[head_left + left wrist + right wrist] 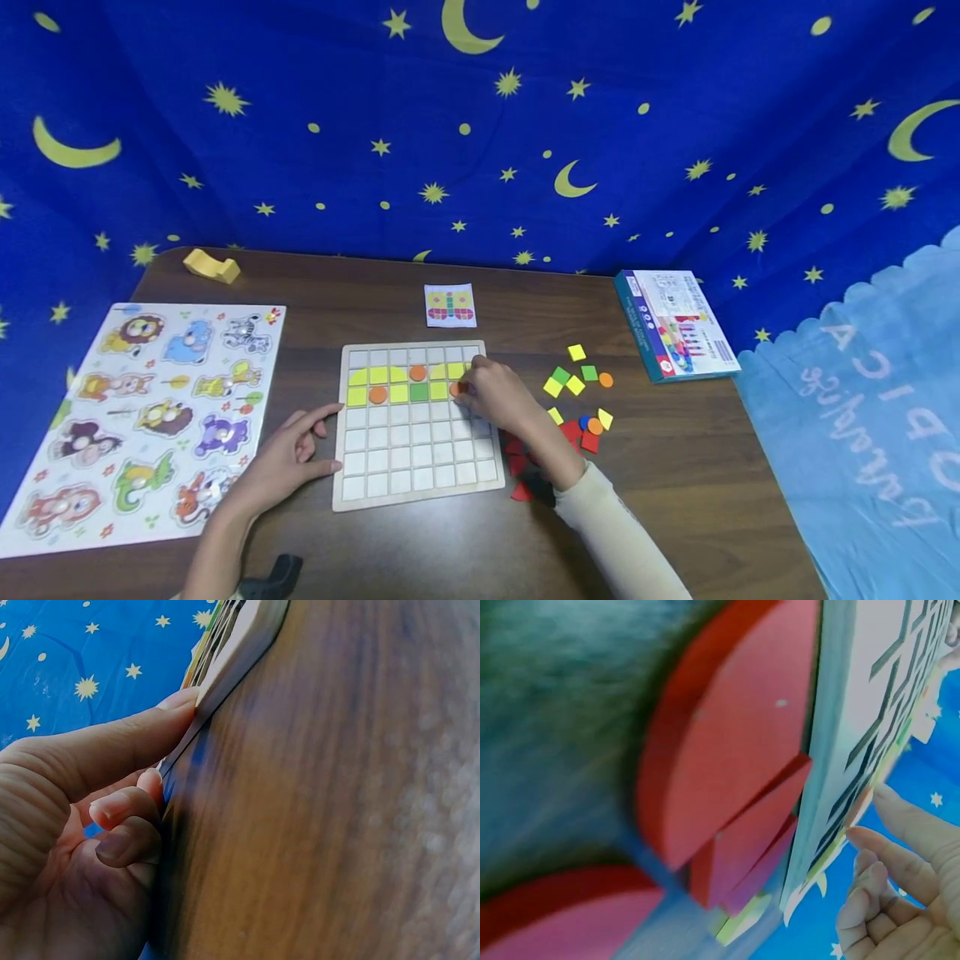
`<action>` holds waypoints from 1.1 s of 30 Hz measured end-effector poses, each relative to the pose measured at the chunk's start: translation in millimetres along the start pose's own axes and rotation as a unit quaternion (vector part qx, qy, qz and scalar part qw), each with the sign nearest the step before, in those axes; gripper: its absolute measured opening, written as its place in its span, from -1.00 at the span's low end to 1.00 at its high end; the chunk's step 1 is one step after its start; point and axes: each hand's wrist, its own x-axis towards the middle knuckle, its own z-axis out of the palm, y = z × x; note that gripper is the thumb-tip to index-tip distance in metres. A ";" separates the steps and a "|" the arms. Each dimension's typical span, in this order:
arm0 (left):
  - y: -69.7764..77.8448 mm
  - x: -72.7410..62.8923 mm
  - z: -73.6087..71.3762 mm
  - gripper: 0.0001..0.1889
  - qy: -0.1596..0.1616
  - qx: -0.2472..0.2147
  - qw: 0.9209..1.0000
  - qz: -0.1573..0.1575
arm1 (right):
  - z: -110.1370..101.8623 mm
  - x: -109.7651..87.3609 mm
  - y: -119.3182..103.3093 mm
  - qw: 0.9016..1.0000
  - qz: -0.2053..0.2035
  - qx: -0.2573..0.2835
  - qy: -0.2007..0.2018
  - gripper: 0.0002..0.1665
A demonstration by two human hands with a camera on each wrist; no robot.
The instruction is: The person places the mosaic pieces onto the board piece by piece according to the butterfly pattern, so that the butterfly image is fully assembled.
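A square wooden grid board (422, 457) lies on the table, its second and third rows partly filled with yellow pieces (357, 395), orange discs (377, 394) and a green square (418, 391). My left hand (285, 458) rests at the board's left side, index fingertip and thumb tip touching the edge; the left wrist view shows the thumb (127, 746) extended against the rim and other fingers bent. Toward the right end of the third row, my right hand (498, 396) pinches an orange disc (454, 389) between thumb and index finger, right at the grid's surface.
Loose yellow, green and orange pieces (575, 384) lie right of the board, with red pieces (590, 442) partly under the right forearm. A butterfly pattern card (450, 306) sits behind the board. An animal puzzle (176, 379), a yellow block (212, 266) and a box (678, 325) stand around.
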 end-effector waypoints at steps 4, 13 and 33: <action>-0.4 -0.2 0.3 -0.18 0.002 0.005 1.000 0.005 | -6.5 -12.4 9.0 1.000 0.015 0.017 0.015 -0.67; -2.6 0.5 -0.9 -0.18 0.000 0.009 1.000 -0.001 | -21.5 -52.4 56.9 0.994 0.079 0.018 0.072 -0.69; 1.4 1.8 0.1 -0.18 -0.007 0.007 1.000 -0.015 | -23.3 -86.4 128.3 0.979 0.195 0.025 0.060 -0.73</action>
